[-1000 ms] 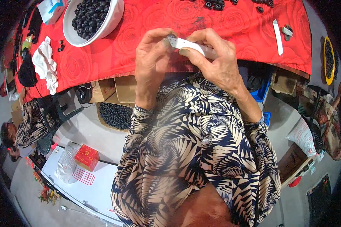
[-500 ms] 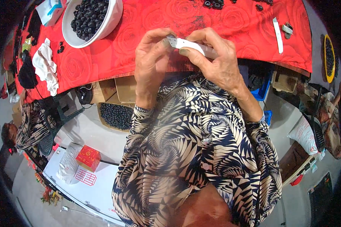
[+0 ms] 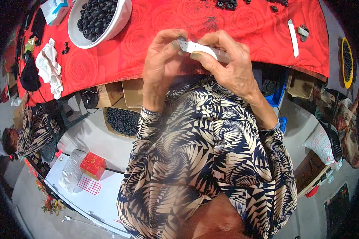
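Observation:
Above the near edge of the red cloth, my right hand [image 3: 231, 63] is wrapped round a slim white tool [image 3: 201, 48] with a dark dot on its side. I cannot tell the tool's exact kind. My left hand [image 3: 159, 59] is closed in a pinch at the tool's left end, where a small greyish speckled bit shows between the fingertips. Whether that bit belongs to the tool or is a separate piece, I cannot tell. Up and to the left stands a white bowl [image 3: 125, 18] of small black round parts [image 3: 97, 20].
On the red-clothed table [image 3: 147, 24] lie a white rag [image 3: 48, 65], a white strip [image 3: 293, 38] and several loose black parts [image 3: 226, 4]. Below it stands a cardboard box of black parts [image 3: 121, 121]. Another person [image 3: 36, 127] sits at the left. A yellow-rimmed tray [image 3: 347, 63] is far right.
Both hands stay together on the white tool. My left hand has shifted very slightly to the right. The view has moved a little.

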A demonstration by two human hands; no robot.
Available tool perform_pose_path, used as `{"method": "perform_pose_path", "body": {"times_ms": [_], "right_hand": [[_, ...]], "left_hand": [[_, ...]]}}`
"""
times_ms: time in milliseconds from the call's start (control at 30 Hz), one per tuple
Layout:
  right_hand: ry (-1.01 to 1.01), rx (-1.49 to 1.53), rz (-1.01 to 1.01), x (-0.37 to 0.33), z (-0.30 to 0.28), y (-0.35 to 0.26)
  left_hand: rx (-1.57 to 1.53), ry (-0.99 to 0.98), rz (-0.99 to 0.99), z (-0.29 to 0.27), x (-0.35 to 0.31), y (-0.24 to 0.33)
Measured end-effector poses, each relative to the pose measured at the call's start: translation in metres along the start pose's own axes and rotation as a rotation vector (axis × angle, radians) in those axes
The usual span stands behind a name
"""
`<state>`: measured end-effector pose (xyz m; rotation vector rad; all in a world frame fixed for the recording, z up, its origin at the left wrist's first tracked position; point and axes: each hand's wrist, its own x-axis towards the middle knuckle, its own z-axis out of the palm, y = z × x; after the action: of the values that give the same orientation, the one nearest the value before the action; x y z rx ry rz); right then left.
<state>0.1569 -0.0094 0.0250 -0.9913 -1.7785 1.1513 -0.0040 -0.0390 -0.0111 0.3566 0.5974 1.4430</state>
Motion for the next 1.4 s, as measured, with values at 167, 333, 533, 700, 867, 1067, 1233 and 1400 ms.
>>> {"method": "perform_pose_path", "body": {"times_ms": [167, 333, 533, 700, 867, 1067, 1233, 1400], "right_hand": [[-0.013, -0.019, -0.008, 0.0, -0.002, -0.001], [-0.041, -0.035, -0.042, 0.001, -0.005, 0.001], [-0.078, -0.035, -0.074, 0.003, -0.011, -0.001], [-0.118, -0.05, -0.124, 0.004, -0.015, -0.002], [0.272, -0.179, -0.045, 0.016, -0.042, 0.015], [0.282, 0.113, -0.029, 0.01, -0.035, 0.004], [0.265, 0.119, 0.097, 0.001, -0.031, 0.014], [0.248, 0.123, 0.163, -0.003, -0.027, 0.017]], "left_hand": [[-0.022, -0.059, -0.071, -0.002, 0.001, 0.004], [0.044, -0.04, -0.052, -0.005, 0.001, 0.004], [0.01, -0.107, -0.078, -0.009, 0.003, 0.003], [-0.103, -0.143, -0.174, -0.01, 0.002, 0.004], [-0.022, -0.251, -0.205, -0.003, -0.003, 0.008], [-0.168, -0.113, -0.21, -0.004, 0.001, 0.0], [-0.155, -0.033, -0.183, -0.005, 0.0, -0.001], [-0.234, -0.141, -0.202, -0.009, 0.0, 0.001]]}}
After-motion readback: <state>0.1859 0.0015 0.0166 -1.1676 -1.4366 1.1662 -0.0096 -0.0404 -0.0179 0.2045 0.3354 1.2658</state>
